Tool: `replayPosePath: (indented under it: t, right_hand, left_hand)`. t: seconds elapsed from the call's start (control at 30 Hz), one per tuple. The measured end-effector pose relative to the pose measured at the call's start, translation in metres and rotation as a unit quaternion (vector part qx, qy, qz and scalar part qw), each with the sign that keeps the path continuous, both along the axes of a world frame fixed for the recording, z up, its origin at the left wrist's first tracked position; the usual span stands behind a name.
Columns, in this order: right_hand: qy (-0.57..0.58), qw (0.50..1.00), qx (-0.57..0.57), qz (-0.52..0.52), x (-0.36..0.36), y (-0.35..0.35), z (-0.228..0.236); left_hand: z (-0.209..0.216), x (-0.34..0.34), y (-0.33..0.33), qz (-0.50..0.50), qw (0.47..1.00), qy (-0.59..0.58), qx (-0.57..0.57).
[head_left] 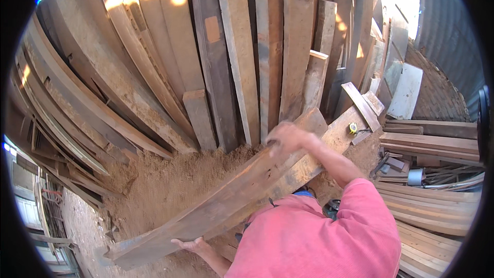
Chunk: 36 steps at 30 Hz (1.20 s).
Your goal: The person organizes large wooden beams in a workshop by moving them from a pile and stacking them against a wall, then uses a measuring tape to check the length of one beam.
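A long, weathered wooden plank [206, 221] slants from the lower left up to the right in front of me. My left hand [191, 245] grips its near edge toward the lower-left end, with the fingers partly hidden beneath the wood. At the upper-right part, my right hand [288, 138] is over the plank; motion smears its fingers, so whether it touches the wood is unclear. Beneath and beside this plank runs a second, paler board [296, 175]. A yellow tape measure [352, 127] lies on the board's far-right portion, beyond my right hand.
Tall timber boards [236, 62] lean in a row along the far side. Sawdust [170, 183] covers the ground. Stacked planks [437, 208] lie at the right, near a small light-blue can [416, 177]. Corrugated metal sheeting [453, 31] stands at the upper right.
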State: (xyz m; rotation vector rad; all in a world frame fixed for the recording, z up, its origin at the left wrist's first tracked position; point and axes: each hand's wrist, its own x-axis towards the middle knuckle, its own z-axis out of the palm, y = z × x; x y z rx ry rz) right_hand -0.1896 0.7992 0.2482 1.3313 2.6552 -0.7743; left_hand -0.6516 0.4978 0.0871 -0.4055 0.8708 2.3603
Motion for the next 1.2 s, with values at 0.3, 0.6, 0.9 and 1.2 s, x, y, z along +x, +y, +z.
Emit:
replayPosePath:
  t: [0.3, 0.6, 0.9, 1.2]
  right_hand:
    - [0.378, 0.803, -0.196, -0.417, 0.158, 0.026, -0.106]
    - [0.284, 0.817, -0.257, -0.43, 0.159, 0.006, -0.151]
    - [0.051, 0.726, -0.411, -0.549, 0.107, -0.04, -0.181]
    - [0.284, 0.655, -0.489, -0.502, 0.151, -0.125, -0.221]
  left_hand:
    - [-0.022, 0.008, -0.021, -0.068, 0.997, 0.006, -0.039]
    - [-0.029, -0.02, -0.025, -0.121, 0.956, -0.004, -0.267]
    - [-0.101, -0.081, -0.061, -0.129, 0.91, 0.077, -0.385]
    - [-0.101, -0.038, -0.059, -0.177, 0.911, 0.046, -0.369]
